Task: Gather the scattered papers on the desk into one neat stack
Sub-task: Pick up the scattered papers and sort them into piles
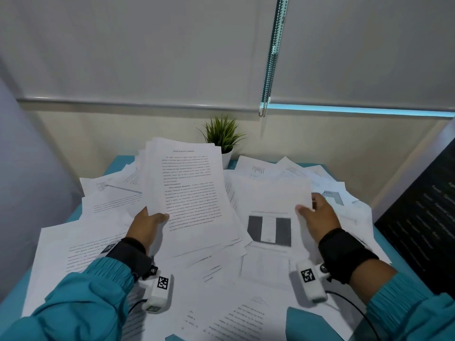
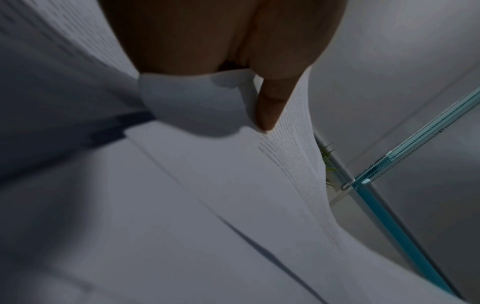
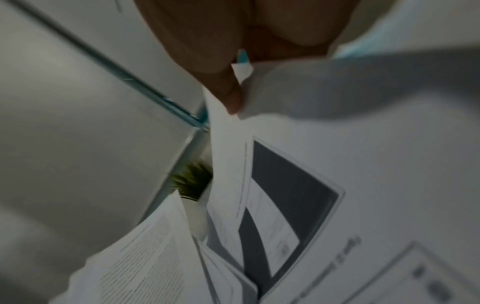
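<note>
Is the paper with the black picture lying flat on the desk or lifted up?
Lifted up. The right hand pinches its edge, and the sheet with the black picture curves up off the other papers.

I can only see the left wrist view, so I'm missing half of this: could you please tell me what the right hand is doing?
Observer: The right hand pinches one sheet by its right edge, raised off the pile.
Operator: Is it near the bundle in the left hand?
Observer: Yes, just right of it, edges overlapping in the head view.
Operator: Is that sheet plain text?
Observer: No, it carries a dark-framed picture.
Operator: Are many papers loose?
Observer: Yes, loose papers cover most of the desk.
</note>
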A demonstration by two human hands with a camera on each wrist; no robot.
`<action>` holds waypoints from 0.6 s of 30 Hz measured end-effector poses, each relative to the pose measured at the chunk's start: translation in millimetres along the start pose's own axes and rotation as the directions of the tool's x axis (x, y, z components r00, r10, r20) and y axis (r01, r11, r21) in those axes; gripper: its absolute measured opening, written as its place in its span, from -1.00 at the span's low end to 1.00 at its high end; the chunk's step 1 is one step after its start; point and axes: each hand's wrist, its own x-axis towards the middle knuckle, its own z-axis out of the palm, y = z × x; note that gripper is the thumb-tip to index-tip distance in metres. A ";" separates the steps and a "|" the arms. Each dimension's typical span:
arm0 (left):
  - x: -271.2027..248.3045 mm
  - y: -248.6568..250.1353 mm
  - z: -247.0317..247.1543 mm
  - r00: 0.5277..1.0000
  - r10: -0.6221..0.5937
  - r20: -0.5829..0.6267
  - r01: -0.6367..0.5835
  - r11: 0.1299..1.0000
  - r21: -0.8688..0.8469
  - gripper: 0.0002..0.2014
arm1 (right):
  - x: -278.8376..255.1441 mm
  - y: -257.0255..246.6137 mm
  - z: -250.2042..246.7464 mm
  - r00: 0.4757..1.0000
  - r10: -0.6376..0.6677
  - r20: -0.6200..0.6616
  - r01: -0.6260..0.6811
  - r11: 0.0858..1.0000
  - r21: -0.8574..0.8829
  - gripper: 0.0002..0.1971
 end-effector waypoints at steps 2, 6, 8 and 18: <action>-2.2 -0.9 2.0 1.000 0.011 -0.001 -0.011 1.000 0.019 -0.62 | -7.0 13.6 0.4 0.981 0.129 0.147 -0.129 0.992 -0.009 -0.69; -2.4 -2.2 3.6 1.000 0.015 0.011 -0.015 1.000 0.024 -0.63 | -10.1 28.7 2.7 0.972 0.160 0.172 -0.145 0.985 -0.098 -0.62; -1.6 -0.6 3.0 0.999 0.008 0.031 -0.009 1.000 0.017 -0.64 | 0.4 13.0 -6.2 0.996 0.054 0.065 -0.047 0.994 -0.102 -0.62; -7.3 -5.7 8.9 0.994 -0.064 0.086 0.068 0.997 -0.044 -0.61 | 30.7 -43.1 -59.6 0.954 -0.112 -0.279 0.198 0.931 0.305 -0.71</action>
